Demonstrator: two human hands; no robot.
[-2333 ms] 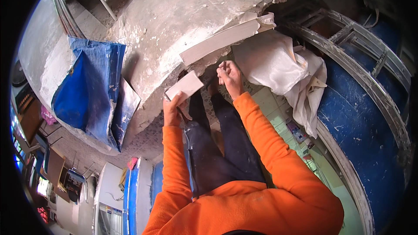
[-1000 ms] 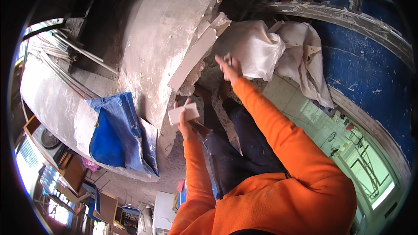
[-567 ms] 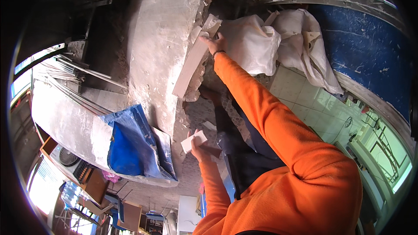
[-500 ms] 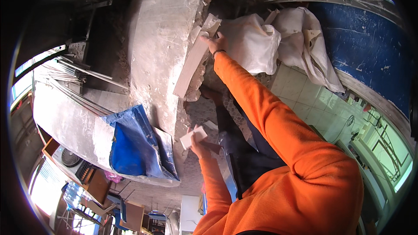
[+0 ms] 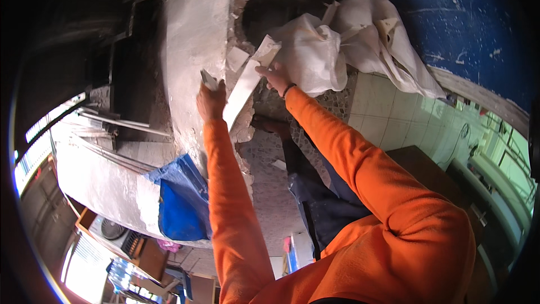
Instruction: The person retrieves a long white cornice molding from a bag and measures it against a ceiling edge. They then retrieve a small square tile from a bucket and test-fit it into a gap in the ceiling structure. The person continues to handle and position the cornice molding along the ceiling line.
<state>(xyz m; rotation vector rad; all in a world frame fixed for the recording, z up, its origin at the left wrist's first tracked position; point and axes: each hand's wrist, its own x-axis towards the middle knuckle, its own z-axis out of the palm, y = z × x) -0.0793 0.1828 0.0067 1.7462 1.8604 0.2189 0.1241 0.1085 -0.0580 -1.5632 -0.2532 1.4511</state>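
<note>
My left hand point(image 5: 211, 103) is closed round a small flat pale piece point(image 5: 209, 80), raised over the plaster-smeared worktop point(image 5: 194, 28). Along the worktop's ragged right edge lies a long pale strip point(image 5: 243, 92), slanting down to the left. My right hand point(image 5: 274, 77) grips the strip's upper end at its right side, fingers bent onto it. Just past that end sits a short pale block point(image 5: 266, 49), and beside it a small flat offcut point(image 5: 237, 58) rests on the edge. The strip's lower end runs close to my left sleeve.
White sacks point(image 5: 309, 53) lie right of my right hand, before a scuffed blue panel point(image 5: 450, 28). A bent blue sheet point(image 5: 183, 202) hangs over the worktop's near left part. Thin metal rods point(image 5: 121, 121) lie at the left. My legs point(image 5: 315, 202) are below the edge.
My left hand has moved up and forward from below the worktop edge, carrying the small pale piece over the worktop. My right hand stays at the strip's upper end.
</note>
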